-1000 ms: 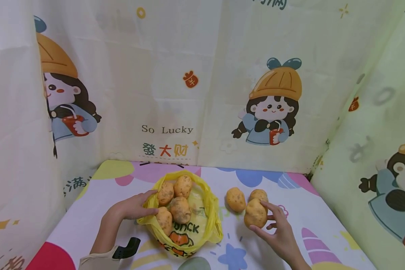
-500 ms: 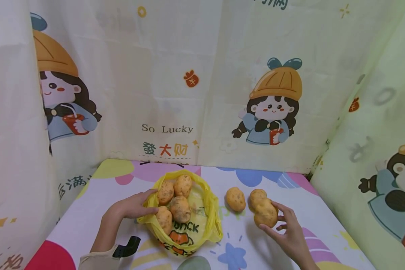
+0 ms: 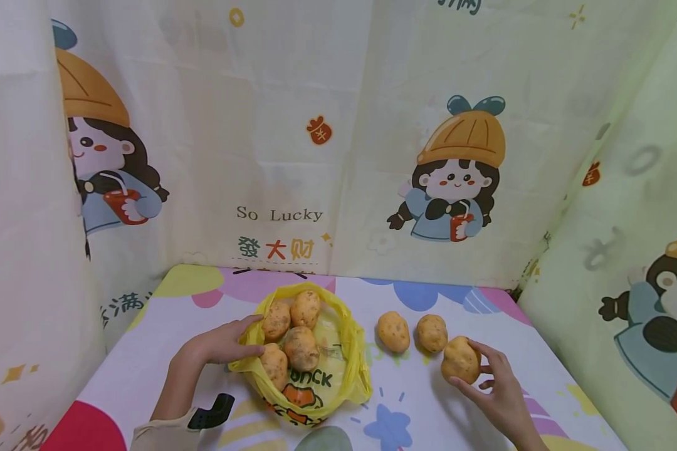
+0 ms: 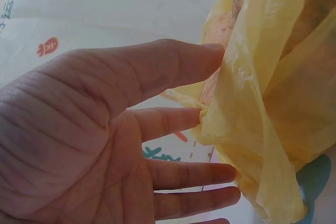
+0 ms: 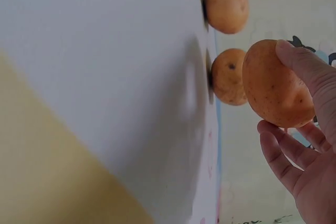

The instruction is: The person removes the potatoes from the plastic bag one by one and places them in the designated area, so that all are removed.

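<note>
A yellow plastic bag (image 3: 356, 376) stands with its mouth wide on the left of the table. Several potatoes (image 3: 301, 348) lie inside it, along its left and back. My left hand (image 3: 220, 344) touches the bag's left side; in the left wrist view its fingers (image 4: 194, 176) are straight and spread against the plastic, the thumb at the rim. On the right, my right hand (image 3: 499, 388) pinches a potato (image 3: 461, 360) between thumb and fingers, above the table in the right wrist view. Two loose potatoes, one nearer the bag (image 3: 393, 332) and one beside the held one (image 3: 431, 333), rest on the table.
A patterned cloth covers the table (image 3: 423, 413). Behind it hangs a pale printed curtain (image 3: 350, 207), with more curtain (image 3: 626, 250) closing off both sides. A black strap (image 3: 211, 413) sits on the left sleeve.
My right hand has carried its potato to the right, so the loose potato behind it now shows in full. The left hand and the bag have stayed in place.
</note>
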Action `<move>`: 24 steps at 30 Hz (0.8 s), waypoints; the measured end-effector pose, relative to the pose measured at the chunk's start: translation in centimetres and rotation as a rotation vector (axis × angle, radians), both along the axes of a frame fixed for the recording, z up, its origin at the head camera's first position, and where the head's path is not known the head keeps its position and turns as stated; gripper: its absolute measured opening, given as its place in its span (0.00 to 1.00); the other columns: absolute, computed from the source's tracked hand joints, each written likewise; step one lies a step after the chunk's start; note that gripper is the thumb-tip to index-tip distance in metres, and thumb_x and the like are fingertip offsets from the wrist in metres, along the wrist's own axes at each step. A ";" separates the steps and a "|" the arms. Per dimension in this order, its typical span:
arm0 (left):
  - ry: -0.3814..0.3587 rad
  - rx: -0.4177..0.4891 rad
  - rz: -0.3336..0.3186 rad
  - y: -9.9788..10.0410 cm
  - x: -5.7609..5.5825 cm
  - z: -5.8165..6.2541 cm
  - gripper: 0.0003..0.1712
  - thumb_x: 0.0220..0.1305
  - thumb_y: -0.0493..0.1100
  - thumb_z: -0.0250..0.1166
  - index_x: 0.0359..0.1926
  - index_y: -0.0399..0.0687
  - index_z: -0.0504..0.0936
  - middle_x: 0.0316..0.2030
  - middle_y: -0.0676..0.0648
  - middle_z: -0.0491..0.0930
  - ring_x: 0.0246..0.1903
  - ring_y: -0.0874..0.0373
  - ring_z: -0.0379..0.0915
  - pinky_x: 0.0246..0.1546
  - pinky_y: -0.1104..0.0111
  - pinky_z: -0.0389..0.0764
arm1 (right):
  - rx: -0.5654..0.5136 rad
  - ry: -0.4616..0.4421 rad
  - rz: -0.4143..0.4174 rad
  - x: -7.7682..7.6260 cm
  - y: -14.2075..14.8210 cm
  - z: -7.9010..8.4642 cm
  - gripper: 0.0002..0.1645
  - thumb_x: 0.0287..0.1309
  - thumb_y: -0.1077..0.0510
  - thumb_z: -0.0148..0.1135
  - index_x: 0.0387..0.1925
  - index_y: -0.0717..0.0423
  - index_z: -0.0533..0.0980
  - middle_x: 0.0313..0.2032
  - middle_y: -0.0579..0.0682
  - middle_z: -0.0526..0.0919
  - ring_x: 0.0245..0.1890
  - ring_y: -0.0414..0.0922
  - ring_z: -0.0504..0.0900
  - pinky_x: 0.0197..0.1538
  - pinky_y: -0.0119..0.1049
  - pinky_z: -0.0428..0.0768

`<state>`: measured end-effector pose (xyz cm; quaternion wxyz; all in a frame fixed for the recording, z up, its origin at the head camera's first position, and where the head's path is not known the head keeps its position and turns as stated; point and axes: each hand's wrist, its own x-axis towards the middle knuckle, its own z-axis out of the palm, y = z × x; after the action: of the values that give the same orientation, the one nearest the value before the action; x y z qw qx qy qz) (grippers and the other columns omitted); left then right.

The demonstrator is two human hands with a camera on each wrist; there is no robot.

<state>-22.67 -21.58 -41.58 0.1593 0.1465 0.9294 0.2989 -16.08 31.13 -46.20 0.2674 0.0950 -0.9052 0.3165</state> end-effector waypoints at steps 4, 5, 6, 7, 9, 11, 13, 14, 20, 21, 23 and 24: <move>-0.003 -0.001 0.004 0.0 0.0 0.0 0.47 0.65 0.57 0.68 0.76 0.40 0.61 0.69 0.28 0.67 0.69 0.27 0.58 0.64 0.34 0.62 | 0.022 0.016 -0.001 0.0 0.6 -0.2 0.48 0.39 0.61 0.85 0.64 0.58 0.73 0.56 0.52 0.74 0.38 0.28 0.75 0.30 0.32 0.78; -0.005 0.001 0.005 0.0 0.0 0.1 0.47 0.65 0.57 0.68 0.76 0.40 0.61 0.69 0.27 0.67 0.70 0.26 0.57 0.64 0.33 0.61 | 0.028 0.018 -0.001 -0.1 0.8 -0.2 0.48 0.39 0.61 0.85 0.64 0.58 0.73 0.56 0.53 0.74 0.38 0.28 0.75 0.30 0.32 0.78; -0.007 0.002 0.004 0.0 0.0 0.1 0.47 0.65 0.57 0.68 0.76 0.40 0.61 0.69 0.27 0.67 0.70 0.26 0.57 0.64 0.33 0.61 | 0.033 0.018 -0.002 -0.1 0.9 -0.2 0.48 0.39 0.61 0.85 0.64 0.58 0.73 0.56 0.53 0.74 0.38 0.28 0.75 0.29 0.32 0.78; -0.008 0.004 0.002 0.0 0.0 0.1 0.46 0.65 0.57 0.68 0.76 0.40 0.61 0.69 0.27 0.67 0.70 0.26 0.57 0.64 0.33 0.61 | 0.038 0.016 -0.003 -0.2 1.1 -0.2 0.48 0.39 0.61 0.85 0.64 0.59 0.73 0.56 0.54 0.74 0.38 0.28 0.75 0.29 0.32 0.78; -0.011 0.008 -0.001 0.0 0.0 0.2 0.46 0.65 0.57 0.67 0.76 0.40 0.61 0.69 0.27 0.66 0.70 0.25 0.56 0.65 0.33 0.60 | 0.053 0.006 -0.008 -0.2 1.4 -0.2 0.48 0.40 0.60 0.85 0.65 0.58 0.73 0.56 0.55 0.74 0.38 0.29 0.76 0.29 0.32 0.77; -0.012 0.011 -0.004 0.0 0.0 0.2 0.46 0.66 0.57 0.67 0.76 0.40 0.61 0.69 0.26 0.66 0.70 0.25 0.55 0.65 0.33 0.60 | 0.068 -0.006 -0.013 -0.4 1.6 -0.2 0.48 0.40 0.59 0.86 0.65 0.58 0.73 0.56 0.56 0.74 0.38 0.31 0.76 0.29 0.32 0.77; -0.010 0.013 -0.006 -0.1 0.1 0.2 0.46 0.66 0.57 0.67 0.76 0.40 0.61 0.69 0.26 0.66 0.70 0.24 0.54 0.65 0.33 0.60 | 0.089 -0.013 -0.019 -0.6 1.8 -0.2 0.48 0.39 0.57 0.86 0.64 0.57 0.73 0.55 0.57 0.74 0.38 0.34 0.77 0.29 0.32 0.77; -0.010 0.015 -0.007 -0.1 0.1 0.3 0.46 0.66 0.57 0.67 0.76 0.40 0.61 0.69 0.26 0.66 0.71 0.24 0.54 0.65 0.33 0.59 | 0.099 -0.014 -0.021 -0.7 1.9 -0.2 0.48 0.39 0.57 0.86 0.64 0.57 0.73 0.55 0.58 0.74 0.37 0.36 0.77 0.29 0.32 0.77; -0.008 0.023 -0.013 -0.1 0.1 0.3 0.46 0.66 0.56 0.67 0.76 0.39 0.61 0.69 0.26 0.66 0.70 0.23 0.54 0.65 0.33 0.59 | 0.139 -0.001 -0.021 -1.4 2.4 -0.3 0.48 0.37 0.58 0.87 0.62 0.57 0.74 0.53 0.60 0.75 0.35 0.41 0.78 0.28 0.32 0.76; -0.008 0.024 -0.013 -0.1 0.2 0.3 0.46 0.66 0.56 0.67 0.76 0.39 0.61 0.69 0.26 0.66 0.70 0.23 0.54 0.65 0.33 0.59 | 0.143 -0.002 -0.020 -1.5 2.5 -0.3 0.48 0.37 0.58 0.87 0.62 0.57 0.74 0.53 0.60 0.75 0.34 0.41 0.78 0.28 0.32 0.76; -0.009 0.024 -0.012 -0.1 0.1 0.2 0.46 0.66 0.57 0.67 0.76 0.39 0.61 0.69 0.26 0.66 0.70 0.23 0.54 0.65 0.33 0.59 | 0.151 -0.007 -0.017 -1.7 2.6 -0.4 0.47 0.37 0.58 0.86 0.62 0.57 0.74 0.53 0.61 0.75 0.34 0.41 0.78 0.28 0.32 0.76; -0.009 0.024 -0.012 -0.1 0.1 0.2 0.46 0.66 0.57 0.67 0.76 0.39 0.61 0.69 0.26 0.66 0.70 0.23 0.54 0.65 0.33 0.59 | 0.155 -0.013 -0.016 -1.8 2.7 -0.4 0.47 0.38 0.58 0.86 0.62 0.56 0.74 0.53 0.61 0.75 0.34 0.41 0.78 0.28 0.32 0.76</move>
<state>-22.53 -21.72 -41.42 0.1632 0.1526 0.9242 0.3097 -17.89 33.86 -46.60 0.2558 0.1061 -0.9294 0.2439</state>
